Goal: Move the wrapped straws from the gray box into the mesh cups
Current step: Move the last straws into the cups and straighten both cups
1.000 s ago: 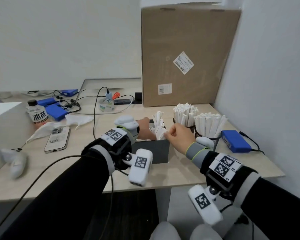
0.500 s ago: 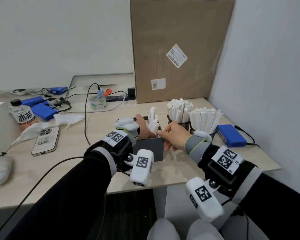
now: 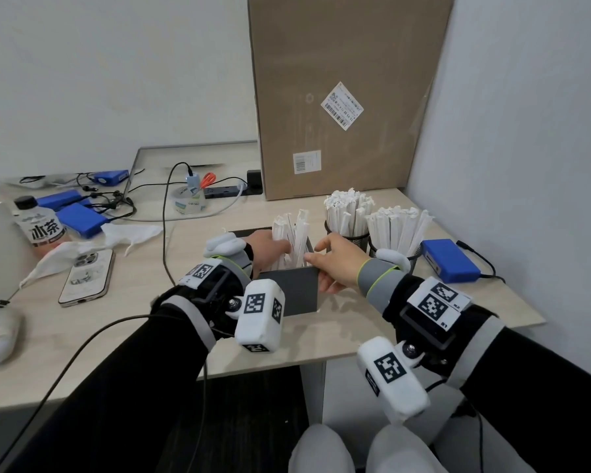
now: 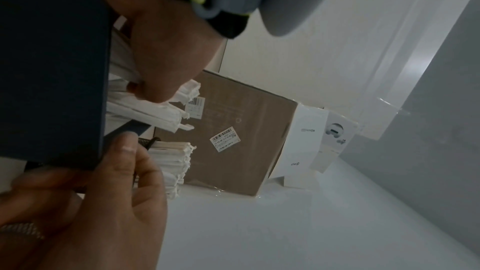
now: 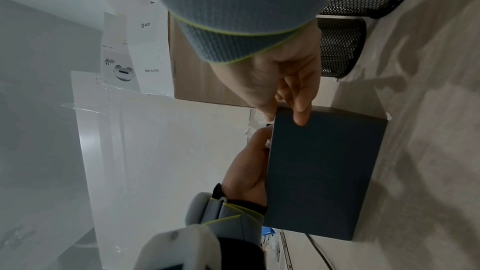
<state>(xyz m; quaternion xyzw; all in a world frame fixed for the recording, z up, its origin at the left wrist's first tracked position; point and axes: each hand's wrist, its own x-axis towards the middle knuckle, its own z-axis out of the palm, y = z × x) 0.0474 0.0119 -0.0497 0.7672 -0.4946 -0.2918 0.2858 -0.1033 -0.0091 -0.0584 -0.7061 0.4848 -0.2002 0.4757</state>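
left hand (image 3: 268,250): inside gray box (image 3: 292,288), fingers curled around wrapped straws (image 3: 296,233) | right hand (image 3: 338,264): grips box's right corner | two mesh cups (image 3: 347,235), full of straws, at 2 o'clock from box

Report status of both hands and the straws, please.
Left hand inside gray box, gripping wrapped straws. Right hand holds box corner. Both mesh cups nearly full.
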